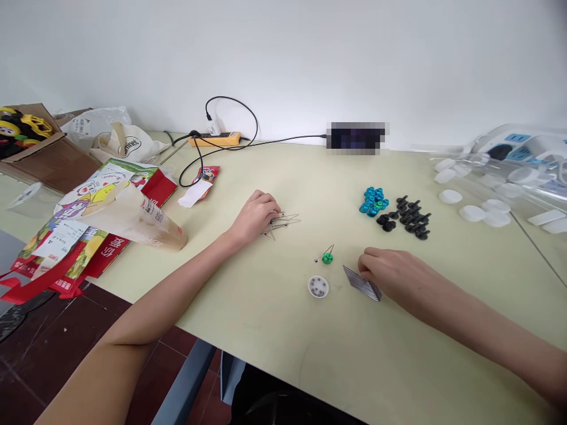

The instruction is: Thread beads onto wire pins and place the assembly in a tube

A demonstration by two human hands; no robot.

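Observation:
My left hand [256, 217] is over a small pile of thin wire pieces [283, 222], its fingers curled and closed down at the pile's left side. What the fingertips pinch there is hidden. My right hand [381, 267] is closed with bent fingers at the upper edge of a grey striped strip [363, 284], which looks like a row of thin rods; its fingertips are mostly out of sight. Between the hands lies a small green round part [328, 258] with thin wire legs beside it. Just below is a white round dish [318, 287] with several small grey pieces.
Turquoise parts [373, 200] and black screw-like parts [414, 217] lie in clusters beyond my right hand. White caps [484, 213] are at the right. A tilted drink cup [146, 221] and red bag [110, 257] are at left. A cable runs to a pixelated device [357, 139].

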